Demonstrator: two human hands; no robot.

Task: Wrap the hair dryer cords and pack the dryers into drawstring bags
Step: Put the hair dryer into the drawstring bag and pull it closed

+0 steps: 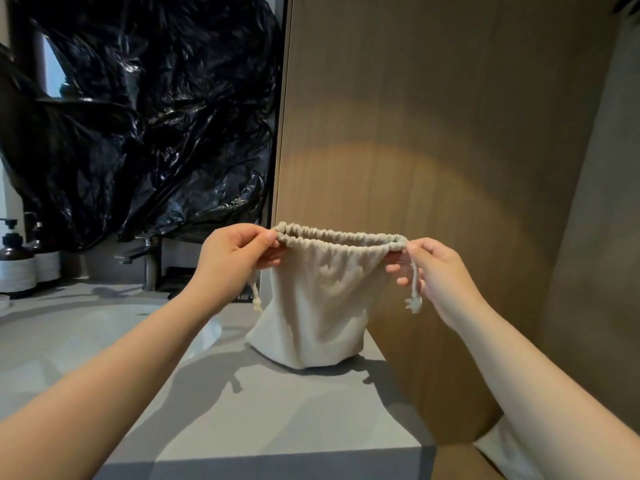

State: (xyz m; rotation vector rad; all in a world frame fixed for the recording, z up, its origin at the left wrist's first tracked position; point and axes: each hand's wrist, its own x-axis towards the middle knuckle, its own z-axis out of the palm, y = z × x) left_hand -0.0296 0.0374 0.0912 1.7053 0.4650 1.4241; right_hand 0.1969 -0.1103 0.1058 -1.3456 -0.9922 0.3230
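Bag (pixel 318 306) held at mouth, both hands.
Rim ends are pinched by left hand (pixel 232 258) and right hand (pixel 433 271); mouth is stretched between grips, base rests on counter (pixel 277 410) below.

The bag (pixel 322 306) is soft, matt, off-white woven cloth, and its cord (pixel 414 301) is twisted rope with frayed ends. The tabletop (pixel 277 403) is smooth, matt grey. The wall panel (pixel 433 116) shows matt wood grain. The black plastic sheet (pixel 156 116) is glossy and crinkled. The tap (pixel 149 261) is dull metal, and the sink (pixel 104 323) is smooth white.
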